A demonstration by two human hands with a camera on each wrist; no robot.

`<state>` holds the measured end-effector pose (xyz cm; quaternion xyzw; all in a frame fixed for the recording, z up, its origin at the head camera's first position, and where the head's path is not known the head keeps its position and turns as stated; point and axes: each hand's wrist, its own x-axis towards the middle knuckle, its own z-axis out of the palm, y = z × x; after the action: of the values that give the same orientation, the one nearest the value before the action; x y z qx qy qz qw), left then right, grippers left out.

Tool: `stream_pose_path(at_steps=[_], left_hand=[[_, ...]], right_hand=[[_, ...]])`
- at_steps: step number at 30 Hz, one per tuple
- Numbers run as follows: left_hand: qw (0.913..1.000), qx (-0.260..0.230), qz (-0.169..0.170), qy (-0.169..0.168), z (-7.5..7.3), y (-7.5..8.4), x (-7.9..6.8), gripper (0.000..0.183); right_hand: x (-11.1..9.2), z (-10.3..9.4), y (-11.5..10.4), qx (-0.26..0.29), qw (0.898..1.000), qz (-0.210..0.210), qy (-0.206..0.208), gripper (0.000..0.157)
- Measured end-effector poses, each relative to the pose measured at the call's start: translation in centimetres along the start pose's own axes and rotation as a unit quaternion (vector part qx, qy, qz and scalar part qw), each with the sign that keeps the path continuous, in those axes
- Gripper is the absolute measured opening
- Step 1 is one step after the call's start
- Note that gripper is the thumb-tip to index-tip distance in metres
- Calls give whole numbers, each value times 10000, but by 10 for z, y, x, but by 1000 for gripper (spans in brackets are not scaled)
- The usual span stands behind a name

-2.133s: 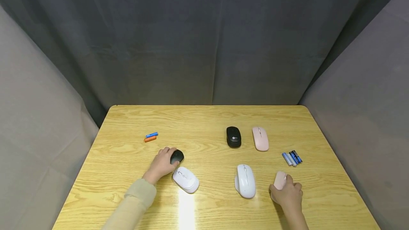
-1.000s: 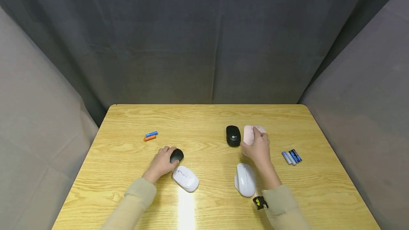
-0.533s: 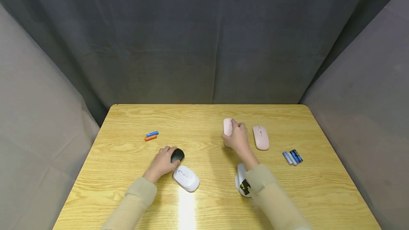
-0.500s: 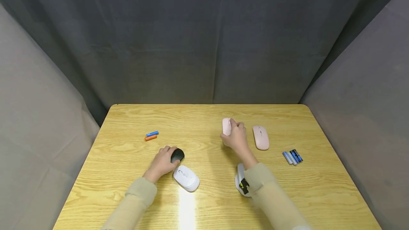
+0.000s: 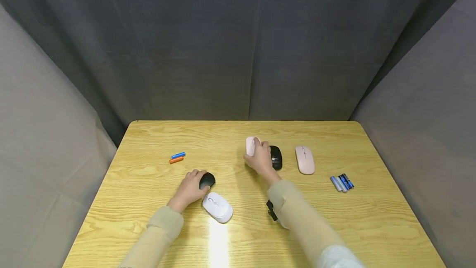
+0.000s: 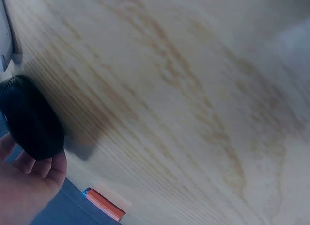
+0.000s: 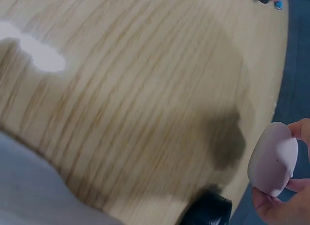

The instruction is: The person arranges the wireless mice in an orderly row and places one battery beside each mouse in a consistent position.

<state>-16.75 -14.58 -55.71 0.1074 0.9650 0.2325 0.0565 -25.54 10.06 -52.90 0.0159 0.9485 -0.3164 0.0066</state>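
In the head view my left hand [image 5: 189,189] grips a small black mouse [image 5: 207,180], fingers over its far side and thumb along the near side. A white mouse [image 5: 217,207] lies right beside that thumb. My right hand [image 5: 260,158] holds a pale pink mouse [image 5: 251,145] between thumb and fingers. The right wrist view shows this pink mouse [image 7: 273,159] tilted in the fingers, its shadow apart from it on the wood. Just right of the hand sits a second black mouse [image 5: 276,158], partly covered by the fingers.
Another pink mouse [image 5: 305,160] lies farther right. Several blue and silver batteries [image 5: 342,183] are lined up near the right side. A blue battery [image 5: 178,155] and an orange battery [image 5: 176,160] lie at the left. My right sleeve [image 5: 297,210] hides most of a large white mouse.
The right hand has carried the pink mouse from the front right, up and leftward past the other pink mouse and the second black mouse. My left hand has stayed on its black mouse.
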Motion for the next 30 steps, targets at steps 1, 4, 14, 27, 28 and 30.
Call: stream_pose_path(at_steps=[1,4,14,27,28,30], left_hand=[[10000,-23,6,11,0,0,0,54],[10000,-37,-13,6,0,0,0,55],[10000,15,-11,16,1,-1,0,54],[10000,-38,-14,1,-3,3,-1,53],[10000,-47,-22,-7,-3,3,-1,53],[10000,-63,-29,-6,-3,3,-1,54]], right_hand=[[1,2,-1,-18,10000,1,-19,76],[1,10,-4,-47,9999,44,-108,76],[3,30,-9,-391,9987,44,-326,71],[3,39,-13,-556,9974,137,-436,68],[3,39,-13,-573,9973,137,-434,68],[2,39,-14,-611,9971,130,-430,68]])
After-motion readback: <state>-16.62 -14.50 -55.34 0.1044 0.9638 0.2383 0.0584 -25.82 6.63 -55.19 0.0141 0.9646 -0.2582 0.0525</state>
